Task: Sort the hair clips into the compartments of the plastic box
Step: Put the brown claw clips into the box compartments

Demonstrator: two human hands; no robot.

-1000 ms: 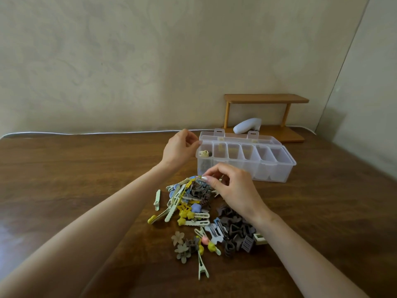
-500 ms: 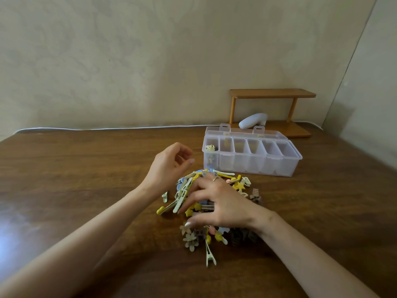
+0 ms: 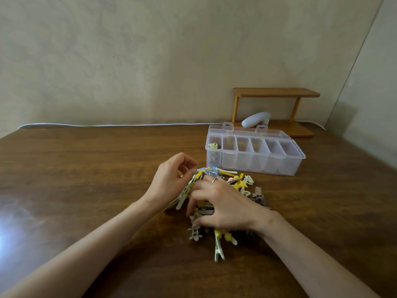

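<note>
Head view: I see the right hand [image 3: 223, 205] laid palm-down over the pile [image 3: 219, 246] of clips on the bench [image 3: 86, 173]; its fingers [image 3: 194, 193] are straight and spread, released, pressing on the heap and grasping nothing; a ring [image 3: 213, 179] sits on one of them. The left hand [image 3: 169, 181] is at the pile's left edge with fingers curled, their tips at the long pale clips [image 3: 184, 193] there; I cannot tell whether they pinch one. A yellow star clip [image 3: 241, 184] and brown clips [image 3: 258, 198] show past the right hand on the far side. The box [image 3: 255, 166] stands open beyond the pile, near it but apart; its six compartments run in a row; the leftmost holds a cream clip [image 3: 213, 146]. Behind the box I make out a wooden shelf [image 3: 275, 95] with a white object [image 3: 255, 119] under it; a white cable [image 3: 107, 125] runs along the wall.
</note>
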